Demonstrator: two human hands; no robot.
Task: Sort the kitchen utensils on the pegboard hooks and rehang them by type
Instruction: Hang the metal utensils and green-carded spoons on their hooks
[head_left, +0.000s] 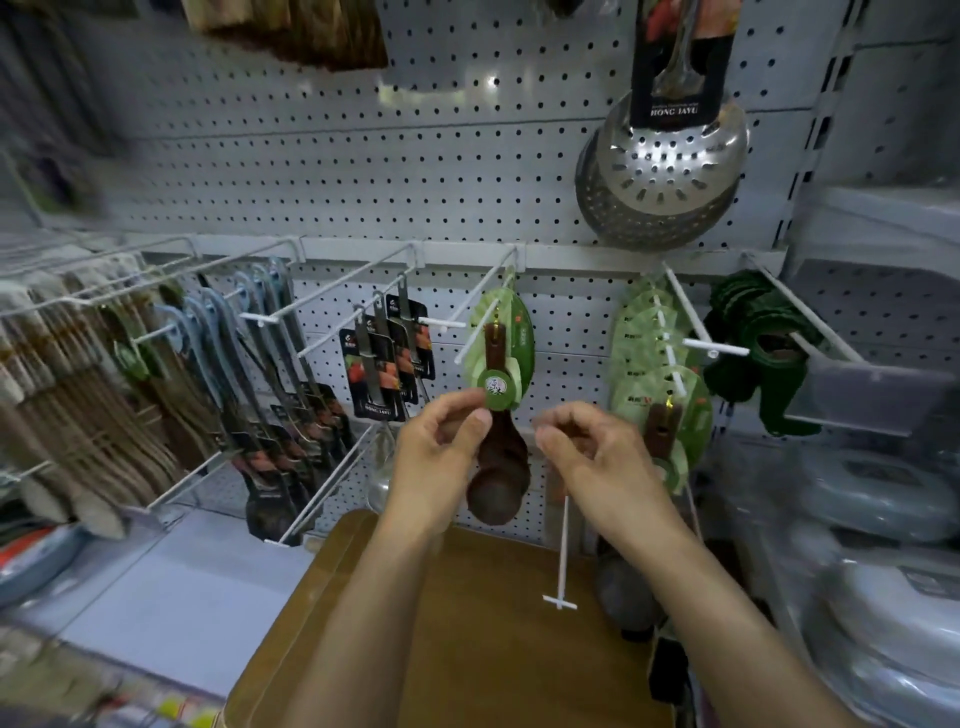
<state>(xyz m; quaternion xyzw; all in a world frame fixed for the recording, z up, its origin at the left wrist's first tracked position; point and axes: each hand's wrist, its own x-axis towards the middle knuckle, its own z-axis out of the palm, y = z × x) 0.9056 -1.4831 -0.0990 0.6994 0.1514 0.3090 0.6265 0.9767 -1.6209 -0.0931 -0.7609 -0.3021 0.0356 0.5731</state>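
A dark brown wooden spoon (500, 462) with a green leaf-shaped card hangs from a white hook (483, 306) at the centre of the pegboard (363, 171). My left hand (441, 452) pinches the spoon's handle just under its round green label, thumb and forefinger on its left edge. My right hand (587, 452) hovers to the right of the spoon with loosely curled fingers and nothing visible in it. More spoons with the same green cards (657, 364) hang on the neighbouring hook to the right.
Steel skimmers (670, 171) hang at upper right. Carded steel utensils (387, 358), blue-handled tools (249, 332) and wooden utensils (78, 395) fill the hooks to the left. Dark green items (753, 343) hang far right. A brown board (467, 634) lies below my arms, beside a lower white hook (562, 551).
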